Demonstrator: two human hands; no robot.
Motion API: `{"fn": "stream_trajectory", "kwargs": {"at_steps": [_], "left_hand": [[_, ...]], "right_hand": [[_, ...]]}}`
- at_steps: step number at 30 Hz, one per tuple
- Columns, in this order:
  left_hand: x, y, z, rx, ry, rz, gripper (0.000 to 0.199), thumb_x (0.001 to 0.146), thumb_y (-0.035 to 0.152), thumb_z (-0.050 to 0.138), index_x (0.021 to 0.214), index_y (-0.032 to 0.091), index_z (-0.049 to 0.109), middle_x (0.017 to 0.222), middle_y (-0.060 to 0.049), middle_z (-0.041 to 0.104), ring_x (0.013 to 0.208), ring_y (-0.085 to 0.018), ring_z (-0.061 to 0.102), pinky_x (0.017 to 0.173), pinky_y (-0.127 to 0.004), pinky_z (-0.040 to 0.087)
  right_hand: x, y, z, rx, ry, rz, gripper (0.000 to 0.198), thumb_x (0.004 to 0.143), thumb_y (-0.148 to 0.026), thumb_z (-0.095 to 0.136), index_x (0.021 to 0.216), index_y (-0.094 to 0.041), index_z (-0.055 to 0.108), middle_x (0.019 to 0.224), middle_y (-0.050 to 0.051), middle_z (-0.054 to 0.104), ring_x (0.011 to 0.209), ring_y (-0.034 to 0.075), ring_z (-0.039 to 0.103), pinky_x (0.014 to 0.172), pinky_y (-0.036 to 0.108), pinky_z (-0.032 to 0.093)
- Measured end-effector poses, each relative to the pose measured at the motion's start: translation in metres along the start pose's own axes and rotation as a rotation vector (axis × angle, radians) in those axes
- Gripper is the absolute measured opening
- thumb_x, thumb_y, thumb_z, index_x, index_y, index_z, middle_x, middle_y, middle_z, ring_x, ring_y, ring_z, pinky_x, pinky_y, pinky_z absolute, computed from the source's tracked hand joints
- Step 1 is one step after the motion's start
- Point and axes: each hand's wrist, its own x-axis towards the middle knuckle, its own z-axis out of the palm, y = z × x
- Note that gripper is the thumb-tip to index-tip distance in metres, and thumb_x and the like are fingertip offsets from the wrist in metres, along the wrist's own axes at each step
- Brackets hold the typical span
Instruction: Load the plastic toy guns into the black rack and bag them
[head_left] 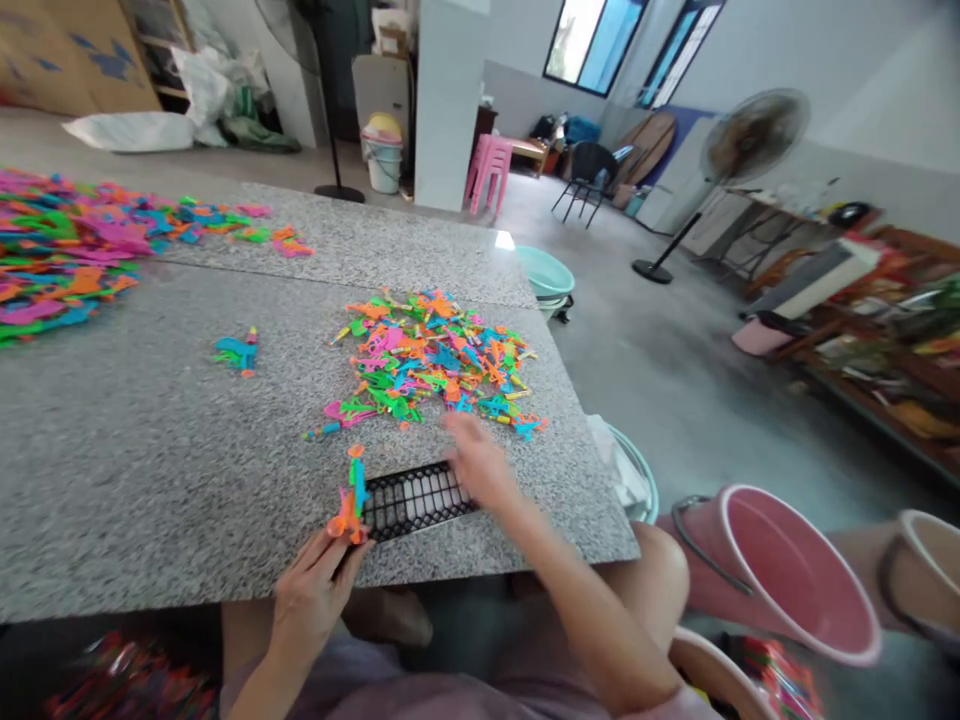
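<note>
My left hand [313, 580] is closed at the table's front edge, its fingertips on a small orange, blue and green plastic toy [356, 500]. This toy stands against the left end of a black latticed plastic basket [416, 500], with whitish shapes showing through the grid. My right hand [480, 460] is blurred by motion over the basket's right end, and its fingers cannot be made out clearly. Just beyond it lies a heap of bright plastic toy pieces [442, 360]. One blue toy [238, 352] sits apart on the left.
A larger heap of coloured pieces [75, 245] covers the far left of the speckled stone table [187, 470]. Pink buckets [795, 570] stand on the floor at the right. A turquoise basin [544, 270] is beyond the table's right edge, and a standing fan [754, 135] is farther back.
</note>
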Motion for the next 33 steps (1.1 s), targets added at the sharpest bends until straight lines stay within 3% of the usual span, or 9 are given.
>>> {"fn": "stream_trajectory", "kwargs": {"at_steps": [3, 6, 10, 14, 18, 22, 26, 29, 33], "left_hand": [[-0.001, -0.003, 0.001, 0.027, -0.015, 0.023, 0.019, 0.099, 0.032, 0.057, 0.097, 0.019, 0.071, 0.094, -0.005, 0.077, 0.082, -0.021, 0.074, 0.077, -0.030, 0.059], [-0.007, -0.007, -0.001, -0.023, -0.065, -0.004, 0.023, 0.099, 0.037, 0.054, 0.102, 0.021, 0.070, 0.096, -0.005, 0.077, 0.085, -0.021, 0.074, 0.079, -0.030, 0.059], [-0.012, -0.009, -0.022, -0.055, -0.134, -0.143, 0.036, 0.093, 0.051, 0.059, 0.110, 0.020, 0.065, 0.101, -0.008, 0.072, 0.093, -0.026, 0.072, 0.082, -0.035, 0.059], [0.015, 0.001, -0.054, -0.102, -0.107, -0.329, 0.052, 0.088, 0.050, 0.062, 0.131, 0.023, 0.052, 0.119, -0.011, 0.062, 0.105, -0.031, 0.065, 0.093, -0.046, 0.055], [0.065, 0.005, -0.065, -0.119, -0.137, -0.108, 0.042, 0.090, 0.037, 0.061, 0.130, 0.026, 0.056, 0.144, -0.012, 0.049, 0.134, -0.035, 0.047, 0.112, -0.055, 0.041], [0.090, 0.002, -0.064, -0.106, -0.342, 0.067, 0.033, 0.093, 0.036, 0.059, 0.124, 0.025, 0.063, 0.155, -0.009, 0.042, 0.143, -0.035, 0.040, 0.115, -0.058, 0.040], [0.087, 0.034, -0.070, -0.072, -0.194, 0.052, 0.055, 0.088, 0.039, 0.063, 0.141, 0.031, 0.052, 0.162, -0.005, 0.032, 0.146, -0.038, 0.035, 0.124, -0.065, 0.021], [0.077, 0.076, -0.062, -0.239, -0.083, 0.047, 0.055, 0.087, 0.029, 0.062, 0.139, 0.042, 0.052, 0.153, 0.002, 0.045, 0.135, -0.031, 0.049, 0.122, -0.055, 0.034], [0.059, 0.114, -0.012, -0.539, -0.346, -0.071, 0.028, 0.091, 0.030, 0.063, 0.120, 0.027, 0.065, 0.121, -0.008, 0.068, 0.110, -0.024, 0.068, 0.098, -0.041, 0.059]], "right_hand": [[-0.030, 0.068, -0.038, -0.328, 0.029, 0.378, 0.049, 0.093, -0.001, 0.039, 0.135, -0.014, 0.059, 0.142, 0.017, 0.058, 0.125, 0.028, 0.055, 0.103, 0.041, 0.045], [-0.065, 0.099, -0.050, -0.421, -0.121, 0.309, 0.046, 0.095, -0.004, 0.040, 0.132, -0.020, 0.063, 0.130, 0.012, 0.066, 0.117, 0.026, 0.058, 0.096, 0.036, 0.047], [-0.081, 0.089, -0.049, -0.412, -0.109, 0.257, 0.037, 0.094, -0.004, 0.042, 0.110, -0.020, 0.071, 0.115, 0.009, 0.069, 0.107, 0.023, 0.059, 0.092, 0.032, 0.045], [-0.051, 0.054, -0.037, -0.395, -0.072, 0.281, 0.024, 0.101, -0.019, 0.046, 0.104, -0.020, 0.069, 0.104, 0.009, 0.067, 0.096, 0.022, 0.061, 0.083, 0.031, 0.046], [-0.035, 0.030, -0.011, -0.432, -0.097, 0.182, 0.021, 0.102, -0.031, 0.050, 0.106, -0.019, 0.067, 0.111, 0.014, 0.064, 0.099, 0.026, 0.061, 0.074, 0.032, 0.047], [-0.067, 0.052, -0.008, -0.435, -0.027, 0.104, 0.017, 0.100, -0.025, 0.051, 0.102, -0.019, 0.067, 0.112, 0.013, 0.066, 0.105, 0.027, 0.058, 0.086, 0.037, 0.047], [-0.113, 0.070, -0.023, -0.264, 0.062, -0.004, 0.021, 0.097, -0.012, 0.048, 0.097, -0.022, 0.067, 0.116, 0.008, 0.069, 0.121, 0.026, 0.054, 0.106, 0.044, 0.040], [-0.125, 0.062, -0.022, -0.182, 0.206, 0.179, 0.017, 0.096, -0.019, 0.052, 0.106, -0.020, 0.065, 0.119, 0.011, 0.068, 0.118, 0.027, 0.056, 0.101, 0.043, 0.045], [-0.117, 0.055, -0.013, -0.144, 0.242, 0.565, 0.012, 0.088, -0.023, 0.061, 0.099, -0.017, 0.063, 0.100, 0.014, 0.069, 0.091, 0.028, 0.064, 0.075, 0.036, 0.051]]}}
